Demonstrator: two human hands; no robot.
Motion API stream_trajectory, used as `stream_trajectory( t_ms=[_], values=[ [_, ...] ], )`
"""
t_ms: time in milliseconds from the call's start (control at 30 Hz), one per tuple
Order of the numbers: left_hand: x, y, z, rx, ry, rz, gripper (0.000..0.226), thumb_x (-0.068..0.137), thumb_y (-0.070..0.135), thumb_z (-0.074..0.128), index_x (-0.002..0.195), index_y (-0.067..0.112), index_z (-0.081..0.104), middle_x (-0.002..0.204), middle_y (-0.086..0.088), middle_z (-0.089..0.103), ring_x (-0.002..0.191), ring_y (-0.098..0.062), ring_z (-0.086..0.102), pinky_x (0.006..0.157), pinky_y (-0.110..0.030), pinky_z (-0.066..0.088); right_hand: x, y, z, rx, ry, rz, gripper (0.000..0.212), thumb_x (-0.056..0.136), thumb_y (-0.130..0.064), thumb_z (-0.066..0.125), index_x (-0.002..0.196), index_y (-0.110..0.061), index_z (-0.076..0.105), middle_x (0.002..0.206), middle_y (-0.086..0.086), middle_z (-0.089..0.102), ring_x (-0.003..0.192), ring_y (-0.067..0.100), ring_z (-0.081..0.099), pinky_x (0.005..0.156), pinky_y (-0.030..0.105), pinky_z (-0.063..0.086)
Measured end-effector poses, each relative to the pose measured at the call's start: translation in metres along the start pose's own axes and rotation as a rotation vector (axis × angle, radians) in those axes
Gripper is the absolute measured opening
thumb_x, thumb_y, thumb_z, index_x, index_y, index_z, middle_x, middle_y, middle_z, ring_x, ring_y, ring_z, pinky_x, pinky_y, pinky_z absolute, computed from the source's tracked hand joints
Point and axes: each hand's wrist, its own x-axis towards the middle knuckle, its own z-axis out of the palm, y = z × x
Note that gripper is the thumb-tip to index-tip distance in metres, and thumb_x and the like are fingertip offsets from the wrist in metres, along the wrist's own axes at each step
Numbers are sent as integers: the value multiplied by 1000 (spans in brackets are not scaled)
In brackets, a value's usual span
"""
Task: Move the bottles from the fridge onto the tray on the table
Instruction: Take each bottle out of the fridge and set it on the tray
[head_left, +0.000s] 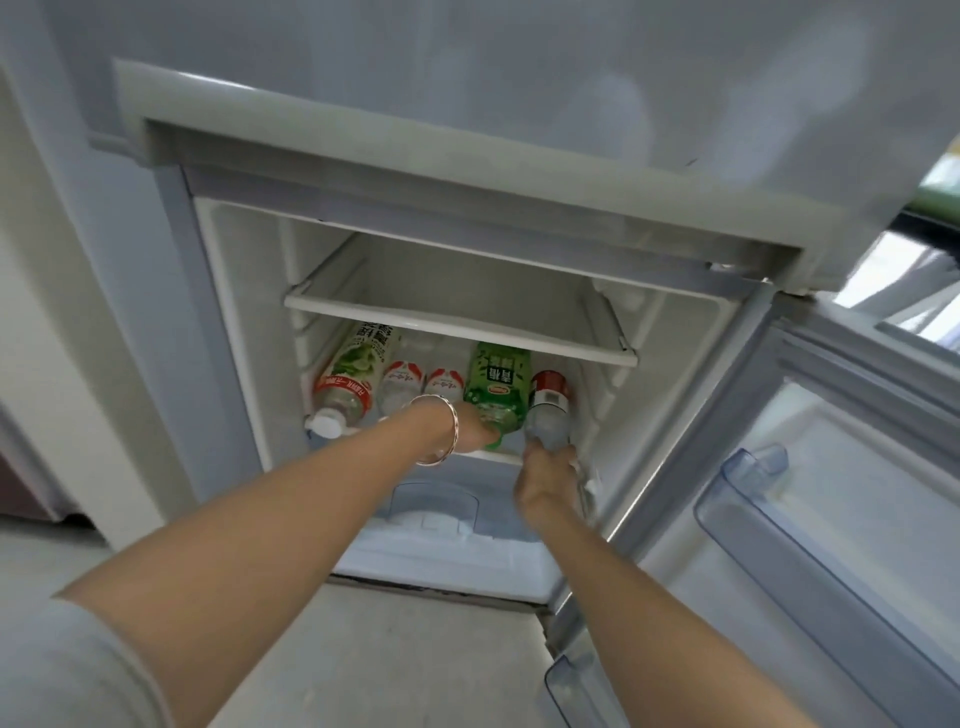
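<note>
Several bottles lie on their sides on the fridge's lower shelf (493, 457), caps toward me. From the left: a clear bottle with a lime picture and white cap (349, 382), two small water bottles with red-and-white labels (401, 382) (444, 384), a green bottle (496, 384), and a clear bottle with a red label (549, 402). My left hand (475, 428), a bangle on its wrist, grips the green bottle's neck. My right hand (550, 480) holds the cap end of the red-label bottle. No tray or table is in view.
The upper shelf (457, 327) holds nothing. The fridge door (831, 467) stands open to the right, with clear door bins (748, 499). A crisper cover (434, 506) sits below the bottles. The closed freezer door (467, 104) hangs above.
</note>
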Motion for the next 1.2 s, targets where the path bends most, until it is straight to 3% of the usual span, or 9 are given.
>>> stream_trajectory(
  t_ms=[233,333,467,633,800,900,967,1033,1200],
  values=[
    [-32,32,-5,144,66,60,37,98,29,38,119,4,55,112,-11,57,86,-23,54,77,-30,51,-36,-2,-52,-146,244,-264,57,85,9,51,136,-14,37,127,22,42,105,36,54,80,41,49],
    [-58,44,-9,198,90,46,38,93,26,45,121,4,56,91,-8,55,71,-22,50,63,-27,44,-59,-3,-88,-166,232,-324,56,84,8,52,133,-16,38,125,21,43,101,34,57,73,39,46],
    [-105,59,-22,226,86,30,43,86,20,58,125,6,51,93,-9,57,76,-23,52,67,-28,44,-99,-2,-132,-145,221,-432,55,83,0,61,131,-14,37,119,19,47,94,36,60,66,37,40],
    [-174,92,-37,224,116,97,54,70,31,74,116,8,59,102,-17,69,63,-28,63,50,-27,50,-150,2,-208,37,296,-514,36,88,-24,58,119,-14,43,110,19,59,96,40,61,68,36,38],
    [-243,128,-45,65,172,144,47,69,23,80,111,14,61,113,-5,65,103,-26,63,77,-38,58,-193,9,-281,194,363,-508,24,97,-34,42,110,-16,48,104,16,68,94,39,63,70,37,41],
    [-267,146,-60,-32,229,178,57,57,25,89,107,15,64,116,-4,66,104,-23,64,74,-36,59,-218,23,-320,265,393,-521,32,94,-46,45,109,-18,49,99,11,66,90,36,64,75,39,49],
    [-295,168,-67,-102,197,202,48,73,18,79,117,11,62,122,-6,64,111,-27,60,77,-42,59,-233,39,-346,439,339,-537,47,90,-46,52,128,-18,43,104,7,60,94,30,62,80,39,51],
    [-324,193,-74,-168,204,245,38,80,17,73,116,11,61,118,-9,65,107,-28,64,79,-42,59,-245,64,-369,558,268,-567,69,86,-42,62,141,-14,31,110,7,55,99,25,58,83,39,50],
    [-363,246,-95,-278,201,378,49,74,20,80,119,14,61,117,-11,68,96,-29,71,81,-42,60,-248,117,-369,580,-15,-569,77,71,-17,81,137,-15,41,110,-3,64,102,11,61,98,34,45]
  ],
)
